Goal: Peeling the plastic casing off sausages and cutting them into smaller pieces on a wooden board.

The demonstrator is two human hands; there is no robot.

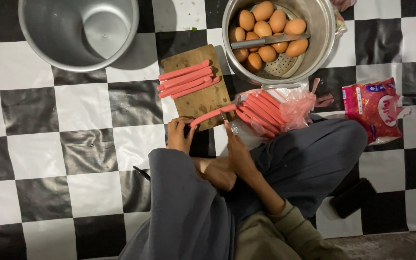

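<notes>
egg pot point(324, 29) ahead, floor point(73, 144) leftward open

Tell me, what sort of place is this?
Probably a home cooking spot on the floor: a checkered floor covering, a pot of eggs, and a wooden cutting board with pink sausages.

Black-and-white checkered floor covering point(49, 144) across the whole frame. Plain silver-grey empty pot point(79, 31), upper left. Brown eggs point(266, 31) in a silver perforated pot point(323, 29), upper centre. Pink-red sausages point(186, 79) on a mottled tan-brown cutting board point(203, 98), centre; more pink-red sausages in a clear plastic bag point(294, 108). Pink packet point(374, 108) with white and blue print, right. Grey-blue trousers point(314, 159), olive sleeve point(294, 226), lower centre.
</notes>
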